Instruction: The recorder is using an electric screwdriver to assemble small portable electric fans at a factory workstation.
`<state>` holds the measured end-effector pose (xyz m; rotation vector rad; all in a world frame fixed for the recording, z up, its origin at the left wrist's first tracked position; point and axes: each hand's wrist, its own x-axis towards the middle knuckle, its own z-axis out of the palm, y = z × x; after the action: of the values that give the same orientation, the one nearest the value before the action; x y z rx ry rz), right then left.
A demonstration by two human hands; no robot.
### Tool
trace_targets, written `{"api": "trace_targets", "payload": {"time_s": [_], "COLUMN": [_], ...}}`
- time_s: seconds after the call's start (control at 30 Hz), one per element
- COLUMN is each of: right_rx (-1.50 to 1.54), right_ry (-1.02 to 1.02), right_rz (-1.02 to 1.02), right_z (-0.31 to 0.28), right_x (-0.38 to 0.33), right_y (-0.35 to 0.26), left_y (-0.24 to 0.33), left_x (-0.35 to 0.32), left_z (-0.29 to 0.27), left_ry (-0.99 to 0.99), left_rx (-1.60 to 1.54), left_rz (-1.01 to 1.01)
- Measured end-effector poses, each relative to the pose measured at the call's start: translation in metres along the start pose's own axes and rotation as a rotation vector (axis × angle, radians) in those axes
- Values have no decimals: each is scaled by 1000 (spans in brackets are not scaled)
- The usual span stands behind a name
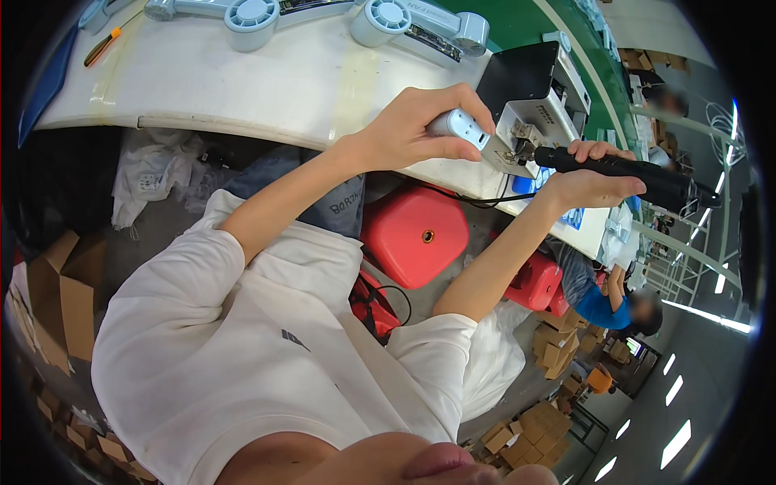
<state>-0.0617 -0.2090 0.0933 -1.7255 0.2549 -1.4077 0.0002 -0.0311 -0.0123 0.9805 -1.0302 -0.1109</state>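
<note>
My left hand (408, 125) pinches a light-blue plastic piece (461, 127) between thumb and fingers, with a small slot and holes showing in its end face. Most of that piece is hidden in the hand. My right hand (586, 184) wraps round a black electric screwdriver (667, 179). The screwdriver's tip end points left, close to a white and black metal box (537, 113) with a small mechanism on its front, which looks like a screw feeder. I cannot tell whether the tip touches it. My left hand is beside the box.
Light-blue handheld fans (380, 20) with open handles lie along the white table's (218, 81) far side. An orange-handled screwdriver (103, 48) lies at the far left. A black cable (477, 200) hangs by the table edge. A red stool (416, 234) stands below; a person in blue (602, 309) is farther right.
</note>
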Motion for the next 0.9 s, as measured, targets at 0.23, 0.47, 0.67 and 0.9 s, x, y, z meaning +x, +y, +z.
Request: {"api": "trace_targets", "payload": {"time_s": [0.23,0.47,0.67,0.9], "right_rx": [257,737,774,661], "right_ry": [-54,-405,-605,-672], "right_rz": [236,64,55,7], "right_z": [-15,17,57,73], "right_x": [-8,11,2,-6], "right_y": [-10,-108,-118,-111], "left_y": [2,2,6,14], "left_x": [-1,-2,1,0], "left_z": [0,-5,0,-2], "left_ry": [15,1,25,2], "left_rx": [3,29,-51,-92], "left_rz": [-75,-77,-17,-141]}}
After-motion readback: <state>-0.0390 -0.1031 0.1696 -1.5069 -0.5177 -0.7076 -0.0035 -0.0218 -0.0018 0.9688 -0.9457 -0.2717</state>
